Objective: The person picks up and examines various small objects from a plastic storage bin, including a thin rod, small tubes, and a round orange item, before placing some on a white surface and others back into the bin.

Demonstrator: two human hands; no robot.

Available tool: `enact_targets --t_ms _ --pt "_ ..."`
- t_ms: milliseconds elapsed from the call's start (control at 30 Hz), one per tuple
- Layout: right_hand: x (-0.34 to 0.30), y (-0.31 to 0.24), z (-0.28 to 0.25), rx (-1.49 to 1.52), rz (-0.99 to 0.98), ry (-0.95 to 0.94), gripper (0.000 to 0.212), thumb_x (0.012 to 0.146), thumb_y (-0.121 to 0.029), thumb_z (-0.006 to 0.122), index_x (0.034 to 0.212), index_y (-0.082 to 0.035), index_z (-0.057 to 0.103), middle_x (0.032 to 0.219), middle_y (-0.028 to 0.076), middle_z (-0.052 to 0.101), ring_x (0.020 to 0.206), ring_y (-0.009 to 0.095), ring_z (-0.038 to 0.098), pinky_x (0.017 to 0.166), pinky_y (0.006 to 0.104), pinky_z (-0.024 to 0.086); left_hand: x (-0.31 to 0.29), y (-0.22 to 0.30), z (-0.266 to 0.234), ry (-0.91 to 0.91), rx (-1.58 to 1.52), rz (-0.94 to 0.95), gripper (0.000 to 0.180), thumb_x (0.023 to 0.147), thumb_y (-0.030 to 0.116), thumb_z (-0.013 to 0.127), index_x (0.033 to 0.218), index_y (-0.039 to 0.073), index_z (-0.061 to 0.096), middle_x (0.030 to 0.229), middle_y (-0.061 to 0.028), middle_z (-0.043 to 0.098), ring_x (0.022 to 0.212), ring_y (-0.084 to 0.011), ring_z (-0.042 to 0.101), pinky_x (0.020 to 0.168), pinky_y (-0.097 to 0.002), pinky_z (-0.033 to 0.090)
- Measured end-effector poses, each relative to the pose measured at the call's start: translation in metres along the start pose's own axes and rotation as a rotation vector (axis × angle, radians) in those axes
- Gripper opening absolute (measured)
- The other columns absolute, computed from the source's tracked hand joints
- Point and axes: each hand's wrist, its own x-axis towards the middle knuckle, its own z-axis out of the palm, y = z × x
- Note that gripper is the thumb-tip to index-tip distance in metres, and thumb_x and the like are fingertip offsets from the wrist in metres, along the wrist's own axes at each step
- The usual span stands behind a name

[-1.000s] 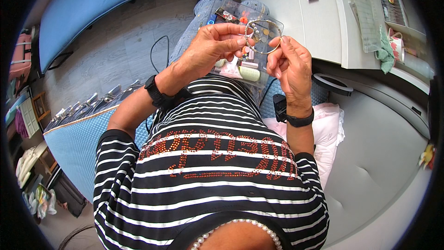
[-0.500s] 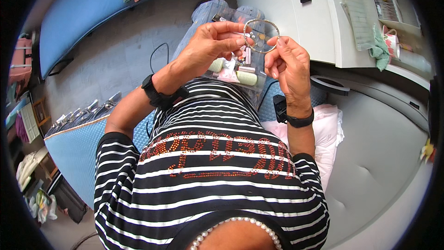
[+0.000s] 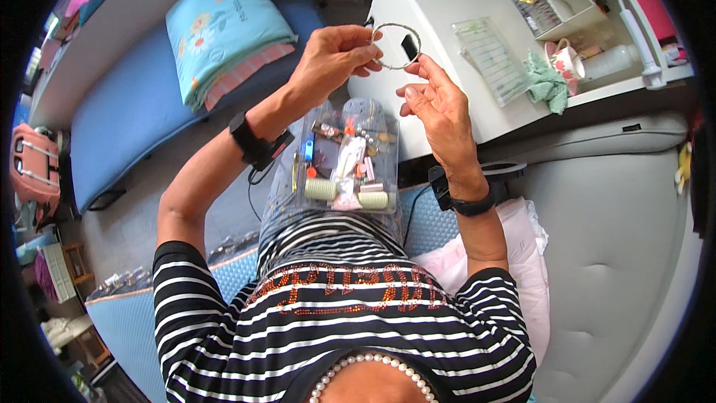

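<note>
Both my hands hold up a thin beaded ring (image 3: 396, 46), a bracelet-sized loop, in front of me. My left hand (image 3: 330, 57) pinches its left side and my right hand (image 3: 438, 101) pinches its lower right side with thumb and forefinger. Below the hands, a clear plastic box (image 3: 349, 164) with beads, small spools and craft bits rests on my lap. Each wrist wears a black band.
A white desk (image 3: 440, 7) stands ahead with a clear compartment box (image 3: 490, 50), a green cloth (image 3: 545, 80), a cup and a small shelf. A blue mat with a light blue pillow (image 3: 224, 26) lies to the left. A grey cushioned seat (image 3: 626, 216) is at right.
Both hands have lifted the ring higher and away from the box on my lap. The view has tilted upward, showing more of the desk and the pillow.
</note>
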Motion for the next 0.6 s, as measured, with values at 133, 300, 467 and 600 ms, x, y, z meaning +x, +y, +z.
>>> enact_targets --t_ms 133,300,467,600 --pt "0.031 -0.016 -0.011 0.117 -0.043 0.052 0.054 0.088 -0.007 0.056 0.133 0.013 0.034 0.121 0.017 0.046 0.1 0.02 0.053 0.077 0.0304 0.049 0.066 0.012 0.016 -0.016 0.019 0.107 0.038 0.089 0.008 0.06 0.123 -0.006 0.051 0.097 -0.0161 0.066 0.084 -0.0197 0.067 0.074 -0.0262 0.055" --pt "0.073 -0.005 -0.037 0.276 0.092 0.163 0.039 0.084 -0.006 0.057 0.117 0.008 0.045 0.102 0.011 0.054 0.088 0.014 0.055 0.071 0.0278 0.049 0.128 0.016 0.039 0.03 0.074 0.008 0.034 0.084 0.004 0.063 0.112 -0.013 0.055 0.093 -0.019 0.066 0.08 -0.0225 0.068 0.073 -0.0283 0.058" --pt "0.06 0.002 -0.044 0.285 0.094 0.16 0.054 0.084 -0.006 0.061 0.129 0.013 0.039 0.115 0.016 0.052 0.1 0.017 0.054 0.08 0.0292 0.048 0.158 0.001 0.04 0.149 0.185 -0.082 0.02 0.079 0.0 0.064 0.094 -0.012 0.064 0.085 -0.0161 0.066 0.072 -0.0218 0.069 0.066 -0.0269 0.059" --pt "0.028 -0.006 -0.057 0.068 0.078 0.205 0.046 0.085 -0.006 0.062 0.125 0.012 0.047 0.113 0.017 0.057 0.099 0.018 0.057 0.083 0.0278 0.047 0.166 0.005 0.044 0.166 0.356 -0.109 0.018 0.078 0.001 0.065 0.091 -0.011 0.065 0.081 -0.0141 0.068 0.07 -0.019 0.069 0.064 -0.025 0.059"
